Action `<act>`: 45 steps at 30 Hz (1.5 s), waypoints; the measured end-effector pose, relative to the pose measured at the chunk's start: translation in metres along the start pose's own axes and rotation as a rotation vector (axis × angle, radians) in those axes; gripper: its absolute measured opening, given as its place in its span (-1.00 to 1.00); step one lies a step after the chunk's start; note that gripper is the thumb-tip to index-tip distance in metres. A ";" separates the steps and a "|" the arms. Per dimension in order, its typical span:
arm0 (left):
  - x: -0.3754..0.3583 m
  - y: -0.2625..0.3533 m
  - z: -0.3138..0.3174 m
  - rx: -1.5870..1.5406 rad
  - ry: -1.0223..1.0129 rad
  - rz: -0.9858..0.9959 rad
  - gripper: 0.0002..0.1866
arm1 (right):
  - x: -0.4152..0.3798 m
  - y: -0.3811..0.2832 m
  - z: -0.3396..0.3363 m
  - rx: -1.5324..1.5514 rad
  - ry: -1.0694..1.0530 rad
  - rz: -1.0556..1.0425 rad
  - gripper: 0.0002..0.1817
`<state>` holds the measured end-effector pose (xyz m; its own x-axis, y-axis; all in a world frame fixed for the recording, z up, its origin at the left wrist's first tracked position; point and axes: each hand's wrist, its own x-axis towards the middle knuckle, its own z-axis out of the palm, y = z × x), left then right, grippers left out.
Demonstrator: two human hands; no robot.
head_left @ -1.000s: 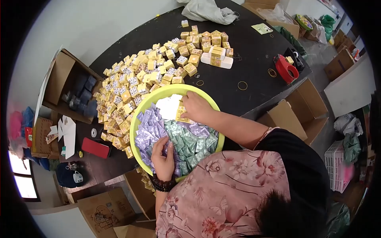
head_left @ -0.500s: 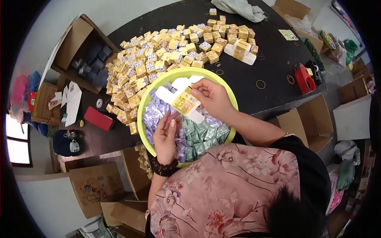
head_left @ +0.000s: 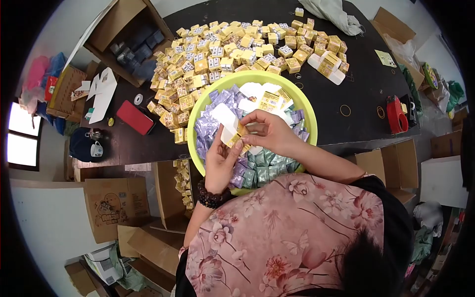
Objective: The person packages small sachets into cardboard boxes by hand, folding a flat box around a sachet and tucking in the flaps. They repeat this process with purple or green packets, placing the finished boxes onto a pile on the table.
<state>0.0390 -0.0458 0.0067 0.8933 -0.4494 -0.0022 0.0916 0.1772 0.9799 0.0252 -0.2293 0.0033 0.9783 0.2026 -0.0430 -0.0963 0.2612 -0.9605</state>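
Both hands grip one small yellow-and-white carton (head_left: 229, 132), partly folded, with a long white flap sticking up. My left hand (head_left: 221, 161) closes on its lower left side, thumb in front. My right hand (head_left: 269, 131) pinches its right edge. Beneath them stands a lime-green basin (head_left: 310, 116). Purple sachets (head_left: 205, 126) fill its left side, and green sachets (head_left: 267, 171) lie at the near side. More flat yellow-and-white cartons (head_left: 269, 100) rest on the sachets at the back of the basin. The fingers hide part of the held carton.
Many small yellow boxes (head_left: 200, 64) are heaped on the black table (head_left: 356, 89) behind the basin. A red tape dispenser (head_left: 396, 115) stands at the right, a red phone-like case (head_left: 134, 118) at the left. Open cardboard boxes (head_left: 388, 166) sit around the table.
My left hand has come up and taken hold of the carton, which was in my right hand alone. The carton has turned and its sides are now folded inward. The view has shifted.
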 end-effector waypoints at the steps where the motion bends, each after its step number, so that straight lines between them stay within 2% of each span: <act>1: 0.000 0.001 0.000 0.002 0.026 0.000 -0.32 | -0.002 -0.002 0.002 -0.013 0.023 0.010 -0.59; 2: 0.001 0.001 0.000 0.003 0.052 0.001 -0.33 | -0.004 -0.004 0.005 -0.013 0.021 0.011 -0.59; 4: 0.000 -0.002 0.001 -0.045 0.095 0.040 -0.36 | -0.008 -0.007 0.010 -0.213 0.071 -0.179 -0.54; 5: 0.000 -0.003 0.002 -0.093 0.136 0.080 -0.39 | -0.008 -0.010 0.010 -0.212 0.071 -0.177 -0.54; 7: -0.001 -0.002 -0.001 -0.098 0.125 0.079 -0.41 | -0.008 -0.014 0.008 -0.282 -0.011 -0.265 -0.49; 14: -0.006 0.019 0.002 -0.010 0.037 0.103 -0.38 | -0.009 -0.024 0.007 -0.173 -0.056 -0.279 -0.44; 17: -0.008 0.028 0.000 0.030 -0.027 0.154 -0.41 | -0.011 -0.030 0.005 -0.289 -0.098 -0.338 -0.47; 19: -0.009 0.030 -0.004 0.037 -0.060 0.146 -0.45 | -0.013 -0.035 0.006 -0.391 -0.119 -0.385 -0.56; 23: -0.011 0.040 -0.011 0.165 -0.183 0.092 -0.56 | -0.007 -0.023 0.002 -0.247 -0.246 -0.287 -0.67; 25: -0.011 0.041 -0.010 0.206 -0.139 0.126 -0.59 | -0.005 -0.013 0.006 -0.042 -0.145 -0.287 -0.75; 28: -0.012 0.043 -0.003 0.251 -0.059 0.148 -0.62 | -0.002 -0.012 0.005 0.056 -0.159 -0.207 -0.81; 30: -0.011 0.042 -0.001 0.255 -0.023 0.139 -0.62 | -0.001 -0.010 0.011 0.056 -0.129 -0.239 -0.82; 32: -0.011 0.038 0.000 0.036 0.037 0.139 -0.57 | -0.001 -0.011 0.014 0.056 -0.100 -0.268 -0.83; 34: -0.012 0.038 -0.001 0.057 0.038 0.125 -0.54 | -0.003 -0.016 0.016 0.044 -0.066 -0.188 -0.86; 37: -0.014 0.039 0.002 0.136 0.044 0.102 -0.49 | 0.005 -0.019 0.011 -0.026 -0.123 -0.157 -0.85; 40: -0.015 0.036 0.001 0.197 0.031 0.121 -0.47 | 0.006 -0.024 0.014 -0.023 -0.074 -0.116 -0.87; 45: -0.016 0.037 -0.003 0.204 0.004 0.124 -0.45 | 0.006 -0.016 0.011 -0.086 -0.069 -0.178 -0.88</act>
<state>0.0289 -0.0297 0.0422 0.8941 -0.4314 0.1201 -0.1092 0.0501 0.9928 0.0307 -0.2224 0.0217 0.9633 0.2253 0.1457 0.0961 0.2174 -0.9713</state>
